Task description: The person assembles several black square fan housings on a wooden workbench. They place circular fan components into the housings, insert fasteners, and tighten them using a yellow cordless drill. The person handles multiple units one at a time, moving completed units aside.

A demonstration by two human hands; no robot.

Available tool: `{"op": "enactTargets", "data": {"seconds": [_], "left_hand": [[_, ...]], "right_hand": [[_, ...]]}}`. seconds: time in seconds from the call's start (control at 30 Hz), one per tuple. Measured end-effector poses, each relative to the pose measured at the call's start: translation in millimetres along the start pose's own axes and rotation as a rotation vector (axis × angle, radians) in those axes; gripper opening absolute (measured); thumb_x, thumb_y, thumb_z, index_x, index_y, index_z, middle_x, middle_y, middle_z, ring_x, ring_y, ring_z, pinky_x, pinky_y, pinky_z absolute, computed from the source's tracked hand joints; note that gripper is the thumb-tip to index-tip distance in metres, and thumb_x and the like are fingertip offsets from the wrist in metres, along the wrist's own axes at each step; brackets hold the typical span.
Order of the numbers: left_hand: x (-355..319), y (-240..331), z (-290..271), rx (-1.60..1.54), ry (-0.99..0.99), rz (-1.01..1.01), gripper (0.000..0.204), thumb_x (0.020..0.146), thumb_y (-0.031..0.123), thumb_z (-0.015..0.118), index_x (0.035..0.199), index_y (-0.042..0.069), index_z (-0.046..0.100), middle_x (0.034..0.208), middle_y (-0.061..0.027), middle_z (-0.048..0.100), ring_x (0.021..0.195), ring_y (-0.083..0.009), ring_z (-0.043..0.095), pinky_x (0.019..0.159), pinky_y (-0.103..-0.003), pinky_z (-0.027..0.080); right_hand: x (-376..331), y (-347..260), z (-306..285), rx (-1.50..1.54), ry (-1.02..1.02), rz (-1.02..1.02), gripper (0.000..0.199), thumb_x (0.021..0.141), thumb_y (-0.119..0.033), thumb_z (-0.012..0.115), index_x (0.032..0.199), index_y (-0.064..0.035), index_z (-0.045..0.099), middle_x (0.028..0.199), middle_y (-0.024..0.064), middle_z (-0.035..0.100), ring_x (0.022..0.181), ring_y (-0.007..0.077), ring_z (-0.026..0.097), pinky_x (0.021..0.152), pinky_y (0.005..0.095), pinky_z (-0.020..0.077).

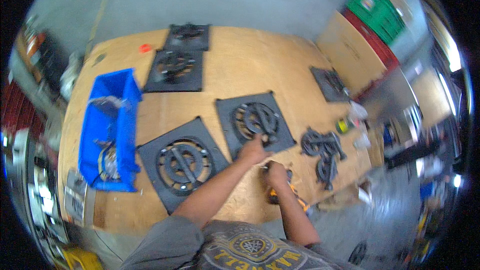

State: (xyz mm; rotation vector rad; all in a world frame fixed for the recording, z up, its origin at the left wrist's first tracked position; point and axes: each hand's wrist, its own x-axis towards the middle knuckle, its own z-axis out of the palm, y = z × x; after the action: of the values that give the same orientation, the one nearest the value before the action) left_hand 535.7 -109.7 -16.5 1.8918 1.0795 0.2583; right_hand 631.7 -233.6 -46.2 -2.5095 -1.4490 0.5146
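My left hand reaches over the near edge of a black square plate in the middle of the table. Its fingers are bent down at the lower rim of a round black part lying on that plate; blur hides what is between them. Close by on the right, my right hand is closed around a yellow and black power drill, largely covered by the hand and forearm. Left of my left forearm lies another black plate with a round black part on it.
Left stands a long blue bin with small parts inside. Two more black plates lie at the back. To the right are loose black parts, one further plate, a cardboard box and a green crate.
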Motion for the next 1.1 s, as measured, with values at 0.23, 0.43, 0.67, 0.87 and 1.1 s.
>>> {"op": "enactTargets", "data": {"seconds": [0.23, 0.43, 0.67, 0.87, 1.1], "left_hand": [[-57, -20, 11, 0.330, 0.001, 0.366, 0.055, 0.078, 0.029, 0.074, 0.125, 0.005, 0.055, 0.113, -0.0198, 0.064, 0.110, -0.0350, 0.059, 0.093, -0.043, 0.047], [-79, -22, 2, 0.003, -0.226, 0.390, 0.036, 0.083, 0.027, 0.072, 0.112, 0.009, 0.067, 0.107, -0.0147, 0.067, 0.100, -0.0316, 0.063, 0.087, -0.039, 0.049], [-75, -32, -5, 0.030, -0.280, 0.273, 0.024, 0.082, 0.018, 0.071, 0.101, 0.004, 0.068, 0.098, -0.0160, 0.070, 0.089, -0.0301, 0.067, 0.081, -0.036, 0.052], [-60, -15, -4, 0.285, -0.061, 0.339, 0.024, 0.084, 0.018, 0.067, 0.103, 0.003, 0.067, 0.095, -0.0179, 0.066, 0.088, -0.0342, 0.064, 0.079, -0.040, 0.051], [38, 50, -31, 0.139, 0.131, 0.509, 0.026, 0.090, 0.021, 0.062, 0.105, 0.000, 0.066, 0.100, -0.0194, 0.068, 0.096, -0.0313, 0.066, 0.084, -0.039, 0.050]], "right_hand": [[-29, 13, 1, 0.063, -0.018, -0.029, 0.026, 0.083, -0.024, 0.062, 0.092, -0.0017, 0.071, 0.090, 0.0222, 0.068, 0.086, 0.0398, 0.066, 0.080, 0.0466, 0.0519], [-35, 25, -23, 0.612, -0.212, -0.100, 0.032, 0.091, -0.027, 0.064, 0.089, 0.0043, 0.069, 0.068, 0.0084, 0.066, 0.055, 0.0123, 0.062, 0.052, 0.0276, 0.0502], [-37, 32, -24, 0.918, -0.133, 0.042, 0.031, 0.087, -0.027, 0.067, 0.090, 0.0036, 0.068, 0.066, 0.0078, 0.065, 0.052, 0.0145, 0.060, 0.050, 0.0308, 0.0481], [9, 11, 1, 1.000, 0.493, 0.139, 0.030, 0.080, -0.015, 0.073, 0.104, 0.0004, 0.066, 0.084, 0.0162, 0.070, 0.075, 0.0226, 0.068, 0.069, 0.0345, 0.0531], [24, -12, -4, 1.091, 0.578, 0.248, 0.024, 0.080, -0.012, 0.072, 0.100, -0.0023, 0.064, 0.088, 0.0178, 0.069, 0.082, 0.0319, 0.068, 0.072, 0.0396, 0.0530]]}}
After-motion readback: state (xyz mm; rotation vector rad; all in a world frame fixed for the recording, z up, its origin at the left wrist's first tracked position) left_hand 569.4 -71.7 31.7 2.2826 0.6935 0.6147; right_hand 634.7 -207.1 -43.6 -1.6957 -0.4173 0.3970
